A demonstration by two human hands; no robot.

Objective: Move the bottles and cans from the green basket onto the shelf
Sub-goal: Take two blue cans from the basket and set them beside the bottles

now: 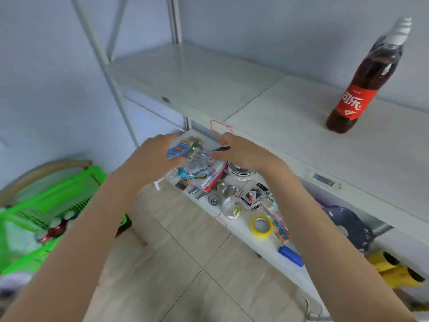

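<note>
**Between basket and shelf, with both hands free**

The person's left hand (151, 156) and right hand (243, 152) are hanging in mid-air in front of the shelving, close together. Their fingers are loosely bent and seem to be gripping nothing, though motion blur is softening the fingertips.

One tall plastic cola bottle with a red label and white cap (369, 84) is standing upright on the white top shelf (209, 84), far to the right. The green slatted plastic basket (58, 196) is sitting low on the left, and blurred red-and-white shapes (55, 228) inside it are probably more drinks.

The step in hand appears to be fetching the next item. That likely means turning left and down, taking one container round its body, lifting it clear of the basket rim, and setting it upright beside the cola bottle without knocking it.

The top shelf is offering a wide bare area left of the bottle. Below, a white lower shelf (233, 231) is carrying small hardware and a yellow tape roll (261, 226). Beige floor tiles (185, 252) and a pale wall (46, 66) are framing the scene.
</note>
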